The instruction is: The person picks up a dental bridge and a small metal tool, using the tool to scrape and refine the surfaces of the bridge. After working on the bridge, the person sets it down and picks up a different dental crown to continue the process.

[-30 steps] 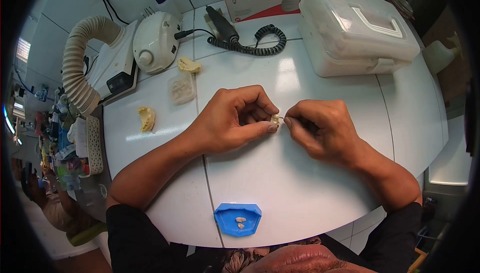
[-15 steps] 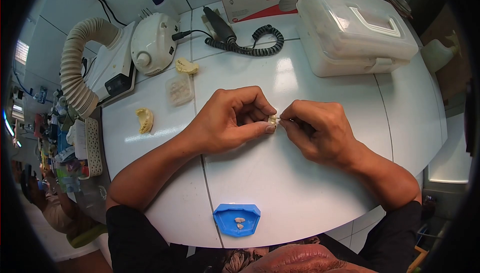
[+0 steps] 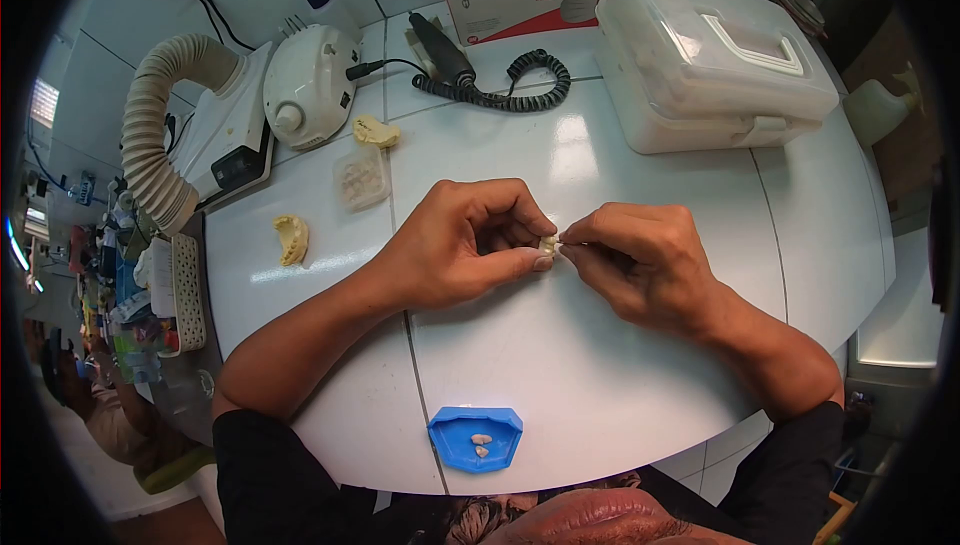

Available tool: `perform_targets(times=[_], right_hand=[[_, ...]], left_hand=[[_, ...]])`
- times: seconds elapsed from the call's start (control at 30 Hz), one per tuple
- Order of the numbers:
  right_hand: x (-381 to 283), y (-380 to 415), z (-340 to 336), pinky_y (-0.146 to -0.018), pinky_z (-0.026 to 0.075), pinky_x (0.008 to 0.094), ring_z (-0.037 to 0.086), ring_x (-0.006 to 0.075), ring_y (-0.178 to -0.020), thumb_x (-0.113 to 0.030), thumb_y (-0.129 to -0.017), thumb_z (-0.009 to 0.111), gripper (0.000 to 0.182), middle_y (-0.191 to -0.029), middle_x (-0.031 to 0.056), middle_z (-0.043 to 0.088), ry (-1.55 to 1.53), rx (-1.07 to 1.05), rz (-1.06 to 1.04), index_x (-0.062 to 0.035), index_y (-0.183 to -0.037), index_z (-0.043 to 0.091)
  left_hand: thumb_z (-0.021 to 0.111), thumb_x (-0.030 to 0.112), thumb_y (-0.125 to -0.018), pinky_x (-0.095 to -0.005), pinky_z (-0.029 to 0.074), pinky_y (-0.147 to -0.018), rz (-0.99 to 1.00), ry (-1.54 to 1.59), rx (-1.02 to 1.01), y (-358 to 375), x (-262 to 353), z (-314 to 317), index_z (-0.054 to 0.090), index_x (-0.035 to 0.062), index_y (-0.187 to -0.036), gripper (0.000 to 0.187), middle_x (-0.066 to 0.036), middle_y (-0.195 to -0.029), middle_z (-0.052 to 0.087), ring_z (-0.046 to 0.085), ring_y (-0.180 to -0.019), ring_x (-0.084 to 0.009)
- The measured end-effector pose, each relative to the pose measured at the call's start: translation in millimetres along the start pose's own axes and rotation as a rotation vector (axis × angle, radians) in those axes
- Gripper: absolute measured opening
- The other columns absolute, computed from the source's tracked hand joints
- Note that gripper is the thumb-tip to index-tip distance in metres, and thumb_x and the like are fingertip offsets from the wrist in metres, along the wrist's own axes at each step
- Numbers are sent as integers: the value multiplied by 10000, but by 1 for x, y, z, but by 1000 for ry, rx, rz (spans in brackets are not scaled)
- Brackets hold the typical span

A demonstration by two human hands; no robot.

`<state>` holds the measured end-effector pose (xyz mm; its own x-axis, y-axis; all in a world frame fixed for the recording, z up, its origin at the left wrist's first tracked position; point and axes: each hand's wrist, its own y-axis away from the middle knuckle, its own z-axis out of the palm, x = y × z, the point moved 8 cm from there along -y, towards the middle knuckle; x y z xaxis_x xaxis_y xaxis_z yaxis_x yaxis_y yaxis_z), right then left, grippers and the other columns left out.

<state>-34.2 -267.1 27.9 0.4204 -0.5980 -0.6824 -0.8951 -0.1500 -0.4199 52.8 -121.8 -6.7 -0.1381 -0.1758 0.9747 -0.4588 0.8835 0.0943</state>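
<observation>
Over the middle of the white tiled table, my left hand (image 3: pixel 468 242) pinches a small tooth-coloured dental piece (image 3: pixel 548 245) between thumb and fingertips. My right hand (image 3: pixel 640 257) is closed in a pinch right beside it, its fingertips meeting the piece's right side. Whatever lies between those right fingertips is too small and too covered to name. Closer to my body, a blue dish (image 3: pixel 450 442) holds two small tooth-like pieces (image 3: pixel 481 440). Left of my hands lie two yellowish dental casts (image 3: pixel 291 239) and a small clear plastic box (image 3: pixel 361 181) with pale pieces inside.
At the back stand a white control unit (image 3: pixel 310 85), a ribbed hose (image 3: pixel 150 115), a black handpiece (image 3: pixel 440 50) with coiled cord, a face mask box (image 3: pixel 530 5) and a translucent case (image 3: pixel 710 65). A person (image 3: pixel 125 415) is at far left, near a perforated basket (image 3: pixel 188 295).
Both hands stay almost in place. My right fingertips have shifted slightly against the dental piece, and the thin tip seen between them earlier no longer shows clearly.
</observation>
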Motion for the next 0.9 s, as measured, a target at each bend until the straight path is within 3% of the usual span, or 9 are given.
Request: perform_targets(times=[0.37,0.9], right_hand=[[-3,0,1,-532,522,405,696,316,-568,8,-917,753,89,-694,140,693,94,-30,42,-17,-914,668],[-5,0,0,-539,516,406,669,305,-553,28,-876,737,73,-677,137,676,47,-27,0,-19,-877,680]], left_hand=[[826,46,-977,-245,572,-808,-9,34,10,-1,2,-2,731,-20,-1182,236,-76,-1046,805,746,-933,-92],[797,4,-988,-275,604,-871,-1,35,-27,-1,2,0,727,-46,-1198,227,-102,-1075,792,752,-984,-121]])
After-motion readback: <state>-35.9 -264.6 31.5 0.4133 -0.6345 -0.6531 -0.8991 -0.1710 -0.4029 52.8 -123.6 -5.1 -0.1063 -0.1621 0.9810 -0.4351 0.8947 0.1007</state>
